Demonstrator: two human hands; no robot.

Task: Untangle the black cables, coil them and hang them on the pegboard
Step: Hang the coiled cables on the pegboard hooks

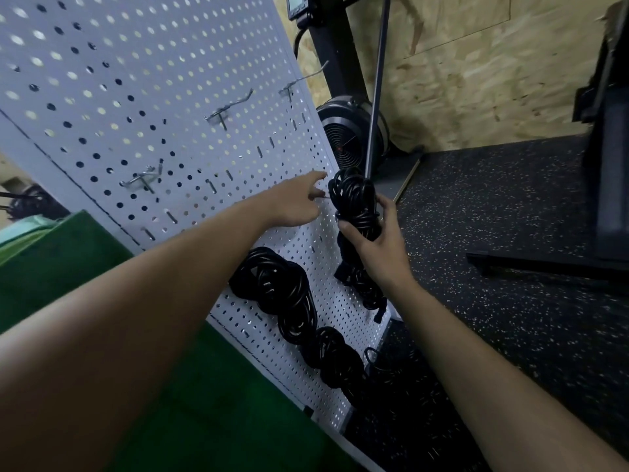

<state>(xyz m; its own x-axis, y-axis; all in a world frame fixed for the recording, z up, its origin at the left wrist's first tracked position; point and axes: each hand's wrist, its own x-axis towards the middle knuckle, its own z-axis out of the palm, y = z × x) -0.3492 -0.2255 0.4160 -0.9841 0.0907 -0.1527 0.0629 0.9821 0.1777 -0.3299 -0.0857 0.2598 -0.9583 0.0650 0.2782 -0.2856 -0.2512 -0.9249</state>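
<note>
Black cable coil (355,206), long axis upright, was gripped in the right hand (377,247), just right of the hook (325,196) pinched by the left hand (296,202) on the pegboard (170,97).

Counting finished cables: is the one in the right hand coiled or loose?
Coiled. The right hand grips the cable as a tight bunch of loops beside the pegboard.
</note>
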